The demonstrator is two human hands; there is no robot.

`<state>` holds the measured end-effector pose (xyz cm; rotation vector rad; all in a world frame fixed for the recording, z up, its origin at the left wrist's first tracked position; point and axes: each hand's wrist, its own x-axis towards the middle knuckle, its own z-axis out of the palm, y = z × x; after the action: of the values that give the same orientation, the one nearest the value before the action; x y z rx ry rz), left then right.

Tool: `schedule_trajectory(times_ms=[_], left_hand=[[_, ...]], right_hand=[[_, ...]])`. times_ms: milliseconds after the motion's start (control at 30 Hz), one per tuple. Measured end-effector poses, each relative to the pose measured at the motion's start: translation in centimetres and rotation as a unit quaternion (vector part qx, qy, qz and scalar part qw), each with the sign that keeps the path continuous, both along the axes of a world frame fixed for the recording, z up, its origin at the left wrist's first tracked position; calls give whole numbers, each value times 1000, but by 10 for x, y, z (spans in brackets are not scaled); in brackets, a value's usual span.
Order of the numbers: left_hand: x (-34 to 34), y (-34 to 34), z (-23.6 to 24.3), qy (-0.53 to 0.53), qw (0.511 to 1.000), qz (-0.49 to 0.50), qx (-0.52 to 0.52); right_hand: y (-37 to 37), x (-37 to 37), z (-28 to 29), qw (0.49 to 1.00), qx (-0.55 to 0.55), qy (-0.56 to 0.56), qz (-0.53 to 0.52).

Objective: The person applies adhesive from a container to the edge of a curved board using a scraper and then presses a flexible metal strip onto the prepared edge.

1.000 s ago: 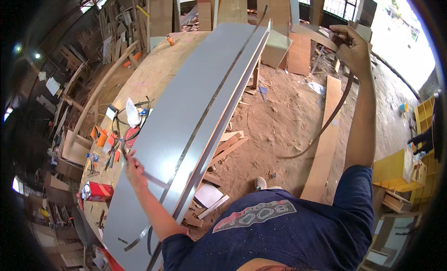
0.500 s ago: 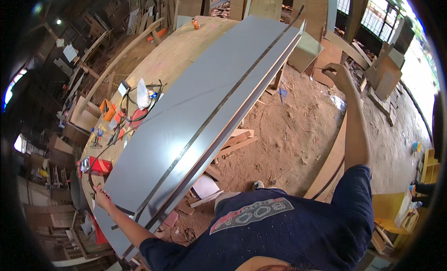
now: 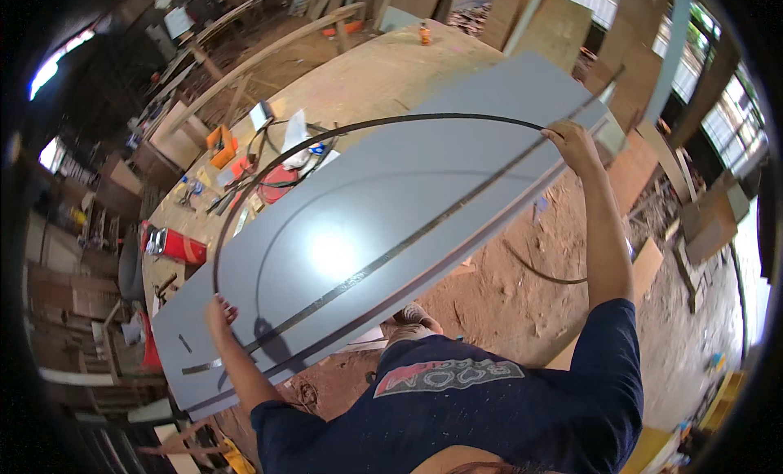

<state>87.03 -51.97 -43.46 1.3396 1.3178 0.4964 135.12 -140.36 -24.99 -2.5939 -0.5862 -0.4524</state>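
Note:
A long dark edging strip (image 3: pixel 391 119) bows in a high arc over a grey panel (image 3: pixel 424 172). Its near-left end is in my left hand (image 3: pixel 220 315), whose fingers are closed. Farther along, my right hand (image 3: pixel 573 144) pinches the strip above the panel's right end. The arc casts a curved shadow on the glossy surface. Flat along the panel's front side lies a second dark strip (image 3: pixel 351 280), stretching past its right end. A short dark piece (image 3: pixel 184 343) rests near the left end.
The panel lies on a wooden worktable (image 3: pixel 359 70). Behind it are a red can (image 3: pixel 175 246), a white plastic bag (image 3: pixel 295 130), an orange box (image 3: pixel 221 145) and a small orange bottle (image 3: pixel 425 34). A curved dark strip (image 3: pixel 542 272) shows beyond the front edge, over the dirt floor.
My right hand has swung from out over the floor to above the panel, and the held strip now arches between both hands. My left hand has lifted slightly and moved right; the view has shifted.

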Motion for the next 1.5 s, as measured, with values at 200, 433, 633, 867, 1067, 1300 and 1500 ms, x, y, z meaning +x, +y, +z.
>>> schedule_trajectory(times_ms=[200, 433, 633, 867, 1067, 1300, 1500], left_hand=[[89, -143, -33, -285, 920, -136, -230], [210, -300, 4, -328, 865, -236, -298], [262, -432, -24, -304, 776, -371, -408], [255, -513, -12, -222, 715, -423, -511], [239, -575, -38, -173, 772, -454, -409], [178, -562, 41, -63, 963, -257, -52], [179, -562, 231, -26, 986, -128, 102]], right_hand=[[106, 73, 28, 993, 58, 100, -2], [203, 130, 93, 960, 102, 257, 43], [237, 186, 94, 949, 10, 296, 107], [214, 255, 87, 949, 57, 302, 75], [175, 341, 19, 936, 141, 307, 102], [122, 355, -82, 901, 226, 367, 47], [108, 316, -139, 814, 397, 420, 52]])
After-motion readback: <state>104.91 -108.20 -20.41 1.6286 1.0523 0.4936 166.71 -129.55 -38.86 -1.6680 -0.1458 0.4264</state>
